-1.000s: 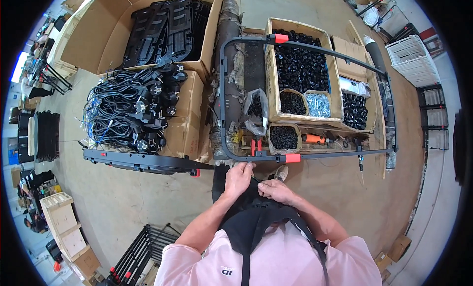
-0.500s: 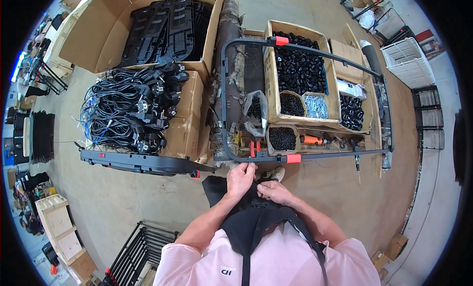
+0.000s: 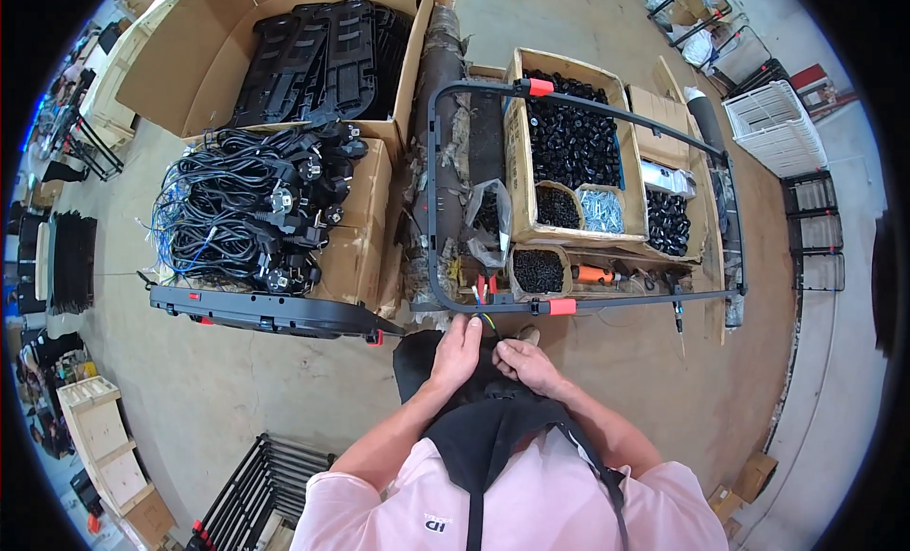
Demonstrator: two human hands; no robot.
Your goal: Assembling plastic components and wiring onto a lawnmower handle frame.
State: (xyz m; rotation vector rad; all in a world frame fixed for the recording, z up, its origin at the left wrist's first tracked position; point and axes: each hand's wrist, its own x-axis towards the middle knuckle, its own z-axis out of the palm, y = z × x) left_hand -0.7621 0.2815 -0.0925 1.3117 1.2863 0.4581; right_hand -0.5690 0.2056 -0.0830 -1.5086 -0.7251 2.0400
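Observation:
My left hand (image 3: 458, 352) is closed, its thumb and fingertips pinching the end of a thin black cable (image 3: 493, 329) with a yellow-green wire showing. My right hand (image 3: 527, 364) is closed on the same cable a little to the right and nearer me. Both hands are just below the near bar of a rectangular black tube frame (image 3: 433, 191) with red clips, which lies over the boxes on the bench. Part of the cable is hidden by my fingers. Under my hands hangs a black apron (image 3: 483, 428).
Left stands a box with bundled power cords (image 3: 223, 210), and behind it a carton of black plastic panels (image 3: 351, 63). Inside the frame are a wooden box (image 3: 517, 153) of black parts, silver screws (image 3: 602, 211) and an orange-handled tool (image 3: 595, 274). A black panel (image 3: 275, 312) leans at front left.
Coloured wire ends now show at my left fingertips, and a stretch of cable is visible between my hands. My hands stay in nearly the same place; the view has shifted slightly.

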